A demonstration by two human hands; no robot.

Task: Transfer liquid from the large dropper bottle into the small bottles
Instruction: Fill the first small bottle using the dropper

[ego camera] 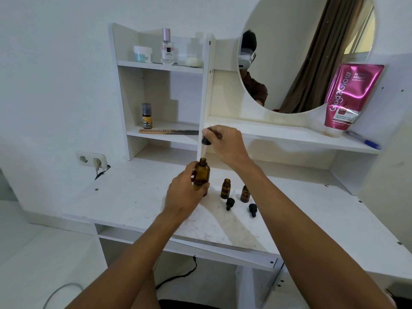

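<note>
Over the bench [133, 201], your left grip [185, 192] wraps the large dropper bottle [202, 172]; right grip [227, 143] pinches its dropper [206, 141], tip at the neck.

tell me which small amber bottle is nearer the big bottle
The left small bottle, its open neck fully visible, stands nearer the large bottle. The other small bottle sits farther right, its top hidden behind the forearm.
</note>
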